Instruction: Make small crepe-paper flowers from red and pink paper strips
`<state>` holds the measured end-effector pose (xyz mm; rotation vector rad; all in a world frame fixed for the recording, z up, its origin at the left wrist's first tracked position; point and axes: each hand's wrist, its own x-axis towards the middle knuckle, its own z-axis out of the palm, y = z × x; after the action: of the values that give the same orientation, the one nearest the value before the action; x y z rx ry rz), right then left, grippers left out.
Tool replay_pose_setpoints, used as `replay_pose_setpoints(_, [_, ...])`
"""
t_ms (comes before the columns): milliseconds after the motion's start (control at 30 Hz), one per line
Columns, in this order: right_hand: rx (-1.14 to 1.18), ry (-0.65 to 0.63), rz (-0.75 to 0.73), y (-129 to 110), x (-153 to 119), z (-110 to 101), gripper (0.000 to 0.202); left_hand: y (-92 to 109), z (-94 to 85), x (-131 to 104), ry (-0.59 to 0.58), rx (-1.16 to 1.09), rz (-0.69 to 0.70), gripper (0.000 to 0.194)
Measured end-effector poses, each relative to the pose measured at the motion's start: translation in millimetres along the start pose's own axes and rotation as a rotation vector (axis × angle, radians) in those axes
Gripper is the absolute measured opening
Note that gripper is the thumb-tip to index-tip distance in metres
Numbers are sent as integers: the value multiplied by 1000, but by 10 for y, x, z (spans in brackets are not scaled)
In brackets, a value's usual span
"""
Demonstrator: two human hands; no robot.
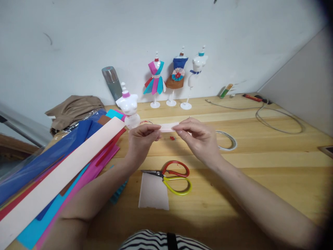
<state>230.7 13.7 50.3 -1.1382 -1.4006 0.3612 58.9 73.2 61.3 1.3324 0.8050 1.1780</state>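
Observation:
A short pale pink strip (167,127) is stretched level between my two hands, above the table. My left hand (142,140) pinches its left end, and my right hand (199,139) pinches the right end. Whether the strip is paper or fabric I cannot tell. Below the hands lie scissors (166,174) with one red and one yellow handle loop, their blades resting on a pale pink rectangular piece (154,192). A small red flower-shaped piece (172,138) sits on the wood under the strip. Just behind my left hand stands a white mini mannequin (129,106) with a pink neck band.
Long coloured strips (65,170) are heaped on the left by a brown cloth (75,111). Several dressed mini mannequins (156,74) line the wall near a flask (112,83). A tape roll (234,141) lies beyond my right hand; a cable (260,119) loops at the right.

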Motion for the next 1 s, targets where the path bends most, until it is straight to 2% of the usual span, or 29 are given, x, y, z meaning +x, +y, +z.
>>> replay_pose_setpoints(333, [-98,60,25,15,-16,33,14,-76,-43,-5,31,163,130,13])
replay_pose_setpoints(567, [-199,85,-99,11,-12,35,16,-76,-53,3,20,402,458,8])
replay_pose_setpoints(667, [-253,85,-133,31,-7,38,16,-89,-53,21,5,450,512,9])
replay_pose_setpoints(800, [-315,86,-120,53,-12,45,15,-106,-47,21,19,467,468,9])
replay_pose_setpoints(900, [-267,101,-63,60,-20,51,13,-111,-32,5,48,420,335,4])
replay_pose_setpoints(1000, [-131,118,66,77,-25,57,8,-109,-15,0,53,288,172,5])
